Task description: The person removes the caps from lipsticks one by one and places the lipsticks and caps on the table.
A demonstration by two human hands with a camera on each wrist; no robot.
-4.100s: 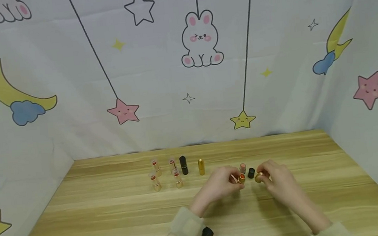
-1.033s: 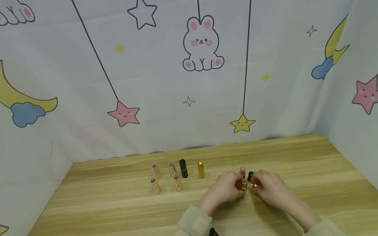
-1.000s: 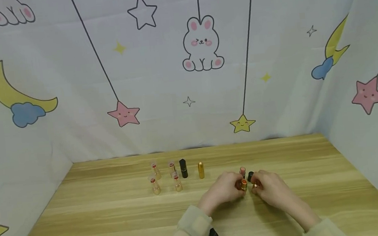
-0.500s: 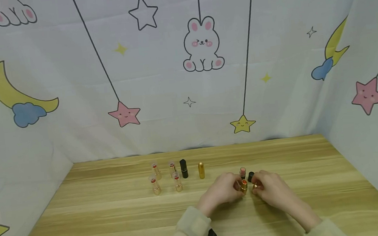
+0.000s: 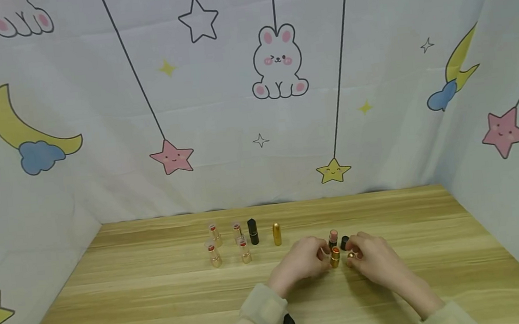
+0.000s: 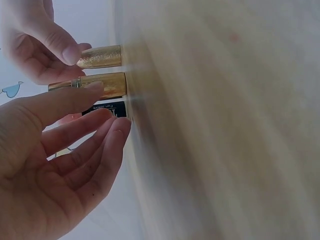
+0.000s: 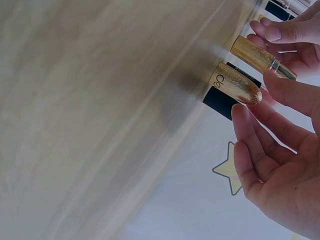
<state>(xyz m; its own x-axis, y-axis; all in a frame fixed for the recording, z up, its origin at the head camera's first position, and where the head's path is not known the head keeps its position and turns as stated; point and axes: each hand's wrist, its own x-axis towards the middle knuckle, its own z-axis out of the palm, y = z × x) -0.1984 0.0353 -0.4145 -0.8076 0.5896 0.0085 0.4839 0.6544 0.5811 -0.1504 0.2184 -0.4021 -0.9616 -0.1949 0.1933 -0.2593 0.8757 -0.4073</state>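
Gold cylindrical lipstick (image 5: 335,260) and gold bullet-shaped cap (image 7: 233,84) stand upright toward the table's (image 5: 161,307) back edge. Left hand's (image 5: 303,259) fingers: released; right hand's (image 5: 375,256): at cap tip, grip indeterminate. Placement seems nearly complete; next calls for steady withdrawal.

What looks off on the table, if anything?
Nothing really stands out: no visible spill or tipped item. Open gold lipstick and pink-tipped lipstick have no caps on, but both stand upright, with a gold cap and black cap standing nearby. Fine damage is too small to judge.
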